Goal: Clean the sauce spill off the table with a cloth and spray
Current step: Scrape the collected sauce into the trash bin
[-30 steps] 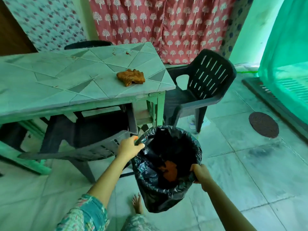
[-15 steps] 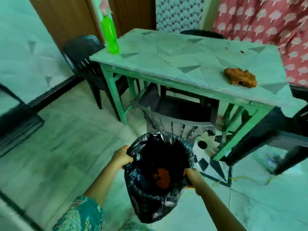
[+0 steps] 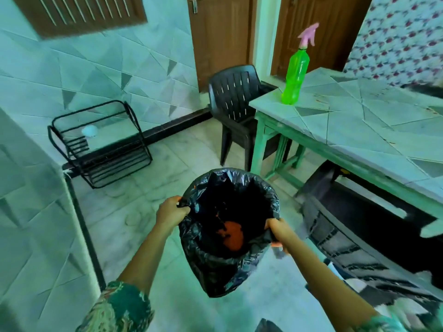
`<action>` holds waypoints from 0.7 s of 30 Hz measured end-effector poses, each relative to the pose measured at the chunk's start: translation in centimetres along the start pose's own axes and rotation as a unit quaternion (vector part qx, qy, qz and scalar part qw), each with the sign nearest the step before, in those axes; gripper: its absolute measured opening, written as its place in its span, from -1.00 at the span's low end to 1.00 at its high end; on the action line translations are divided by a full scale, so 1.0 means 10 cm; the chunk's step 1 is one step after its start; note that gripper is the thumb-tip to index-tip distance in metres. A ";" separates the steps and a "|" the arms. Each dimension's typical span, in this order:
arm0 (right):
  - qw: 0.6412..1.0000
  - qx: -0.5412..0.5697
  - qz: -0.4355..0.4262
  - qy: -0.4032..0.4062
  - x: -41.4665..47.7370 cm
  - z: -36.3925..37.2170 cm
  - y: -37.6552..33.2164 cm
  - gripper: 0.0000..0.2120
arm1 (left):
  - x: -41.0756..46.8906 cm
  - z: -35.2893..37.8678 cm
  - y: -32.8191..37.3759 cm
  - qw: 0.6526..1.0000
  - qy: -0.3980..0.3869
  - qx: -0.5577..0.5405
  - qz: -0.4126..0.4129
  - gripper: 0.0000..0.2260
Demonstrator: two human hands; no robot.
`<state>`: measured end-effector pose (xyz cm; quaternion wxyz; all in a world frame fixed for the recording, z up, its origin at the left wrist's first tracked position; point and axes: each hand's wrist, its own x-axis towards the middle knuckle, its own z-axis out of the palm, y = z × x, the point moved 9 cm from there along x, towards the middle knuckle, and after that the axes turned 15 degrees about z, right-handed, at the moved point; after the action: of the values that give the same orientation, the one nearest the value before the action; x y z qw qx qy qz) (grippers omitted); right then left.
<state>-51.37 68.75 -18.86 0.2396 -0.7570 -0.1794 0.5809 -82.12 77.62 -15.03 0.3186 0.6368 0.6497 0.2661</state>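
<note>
Both hands hold a black bin bag (image 3: 215,271) by its rim, mouth pulled open toward the camera. L hand (image 3: 171,213) has its grip clenched on the bag's left edge, plastic bunched btwn thumb and fingers. R hand (image 3: 275,230) grips the right edge the same way, fingers curled over the rim. Inside, near the bottom, sits an orange lump (image 3: 231,237); can't tell what it is. Bag hangs over the pale marbled floor (image 3: 148,212), in front of the person.

Spray bottle (image 3: 296,73), green w/ a pink trigger head, stands upright on the near-left corner of the counter (image 3: 359,130), well apart from both hands. Counter has a top tiled in pale triangles and a green-painted frame. A few faint reddish specks (image 3: 320,99) show on the top just right of the bottle.

A black plastic chair (image 3: 236,101) stands at the counter's end, just beside the corner leg. Another dark chair (image 3: 347,236), blurred, is tucked partly under the counter's long side, just right of the bag. By the tiled wall on the left a black metal rack (image 3: 100,149) stands on the floor w/ a small white thing (image 3: 89,131) on it. Brown wooden doors (image 3: 220,44) behind, patterned curtain (image 3: 402,39) top right. A patterned teal sleeve (image 3: 119,307) covers the L upper arm.
</note>
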 end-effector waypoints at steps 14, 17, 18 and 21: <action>0.995 -0.079 -0.044 -0.046 1.60 1.23 -2.60 -0.90 | 2.42 -0.85 -0.49 0.992 0.110 -0.015 -0.063 -0.94; 0.992 -0.097 -0.040 -0.072 1.93 1.49 -3.21 -0.92 | 2.95 -1.04 -0.51 0.988 0.129 -0.020 -0.077 -0.94; 0.991 -0.101 -0.040 -0.080 2.06 1.61 -3.45 -0.95 | 3.15 -1.12 -0.53 0.986 0.138 -0.025 -0.086 -0.95; 0.988 -0.113 -0.034 -0.105 2.31 1.89 -4.02 -0.92 | 3.65 -1.28 -0.61 0.981 0.152 -0.054 -0.109 -0.93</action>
<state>-63.28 117.33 -18.22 0.1525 -0.7075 -0.2937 0.6244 -95.28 114.50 -13.93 0.2770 0.4959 0.7411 0.3579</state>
